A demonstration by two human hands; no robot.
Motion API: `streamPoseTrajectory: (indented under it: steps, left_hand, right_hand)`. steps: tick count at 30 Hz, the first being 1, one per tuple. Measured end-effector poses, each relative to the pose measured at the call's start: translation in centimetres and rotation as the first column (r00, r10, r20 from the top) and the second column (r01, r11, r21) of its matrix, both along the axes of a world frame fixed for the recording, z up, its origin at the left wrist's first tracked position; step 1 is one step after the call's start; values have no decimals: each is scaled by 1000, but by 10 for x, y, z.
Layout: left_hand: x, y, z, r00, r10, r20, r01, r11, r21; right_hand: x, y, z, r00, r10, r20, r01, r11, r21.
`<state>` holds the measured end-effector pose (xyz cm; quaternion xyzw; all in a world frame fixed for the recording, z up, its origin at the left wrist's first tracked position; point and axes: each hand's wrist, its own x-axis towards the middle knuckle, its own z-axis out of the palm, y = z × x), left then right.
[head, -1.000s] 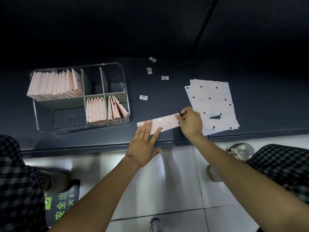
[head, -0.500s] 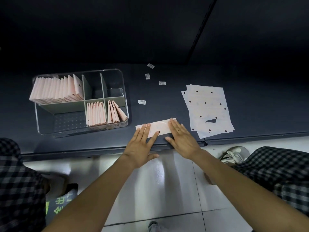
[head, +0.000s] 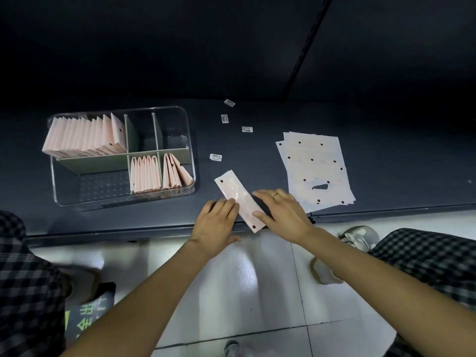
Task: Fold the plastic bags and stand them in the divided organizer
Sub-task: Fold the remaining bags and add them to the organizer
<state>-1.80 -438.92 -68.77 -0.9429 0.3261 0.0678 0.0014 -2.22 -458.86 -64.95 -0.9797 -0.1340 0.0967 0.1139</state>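
Two hands worked one folded bag strip (head: 239, 199) at the front edge of the dark counter (head: 386, 161). You held your left hand (head: 219, 222) against the strip's left long edge, fingers curled onto it at mid-length. You laid your right hand (head: 284, 215) over the strip's right side, fingers fairly straight and spread, the thumb pressing the strip near its front end. A ring showed on one finger of that hand. The strip lay diagonally, flat on the counter, its far end pointing toward the organizer (head: 180, 109) and its near end overhanging the counter edge slightly. A dark dot marked each end of the strip.

The organizer, a clear divided tray, stood just left of the strip, not touching it. Its rear-left compartment held a long row of folded bags (head: 82, 135) standing on edge. The front-middle compartment held a shorter row (head: 144, 173), upright. The front-right compartment held a few more (head: 175, 171), leaning. The front-left and both rear-right compartments held none.

A stack of flat bags (head: 314, 163), pale with dark dots, lay right of the strip, its near corner just beside your right hand. Four small labels (head: 215, 157) lay scattered behind the strip, between the organizer and the stack.
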Motion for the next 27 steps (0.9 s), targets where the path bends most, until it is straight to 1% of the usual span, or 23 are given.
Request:
streamPoseTrajectory:
  steps: [1, 3, 5, 6, 7, 9, 11, 12, 16, 18, 19, 21, 23, 25, 27]
  left_hand:
    - [-1, 2, -1, 1000, -1, -4, 1, 1000, 2]
    - [0, 1, -1, 1000, -2, -11, 2, 1000, 2]
    - [0, 1, -3, 1000, 5, -17, -5, 1000, 2]
    - [0, 1, -4, 1000, 11, -22, -11, 1000, -1]
    - [0, 1, -5, 999, 18, -30, -18, 1000, -4]
    - [0, 1, -6, 998, 34, -46, -35, 999, -15]
    - [0, 0, -7, 998, 48, -49, -50, 998, -45]
    - [0, 0, -8, 998, 55, -41, -57, 996, -68]
    - [-2, -1, -5, 996, 95, 3, -93, 980, -175]
    - [-4, 0, -4, 992, 127, 16, -118, 953, -278]
    - [-5, 1, -5, 989, 148, 0, -140, 930, -339]
    - [-6, 1, -5, 975, 210, -70, -219, 868, -445]
    - [-6, 2, -5, 954, 261, -145, -298, 802, -518]
    - [-6, 3, -5, 935, 295, -197, -354, 736, -578]
    - [-5, 4, -5, 913, 313, -261, -407, 689, -599]
  right_hand:
    - [2, -2, -2, 999, 40, -29, -40, 999, -1]
    - [4, -9, -7, 975, 196, -104, -201, 979, -36]
    - [4, -13, -16, 919, 368, -139, -386, 912, -140]
    - [5, -15, -20, 899, 413, -145, -436, 879, -194]
    - [5, -17, -24, 892, 428, -149, -452, 861, -233]
    - [6, -19, -27, 906, 403, -132, -424, 871, -247]
    - [6, -16, -25, 924, 372, -94, -383, 899, -210]
    - [6, -13, -24, 927, 372, -49, -374, 908, -189]
    - [1, -1, -27, 903, 365, 227, -352, 931, -95]
    - [1, 4, -27, 893, 341, 296, -347, 937, -34]
    - [1, 6, -26, 898, 313, 308, -335, 942, 23]
    - [1, 11, -22, 939, 230, 257, -284, 938, 197]
    - [3, 14, -19, 980, 147, 133, -184, 925, 333]
    - [7, 14, -20, 998, 65, -16, -54, 925, 376]
    - [10, 15, -22, 991, -40, -129, 91, 906, 413]
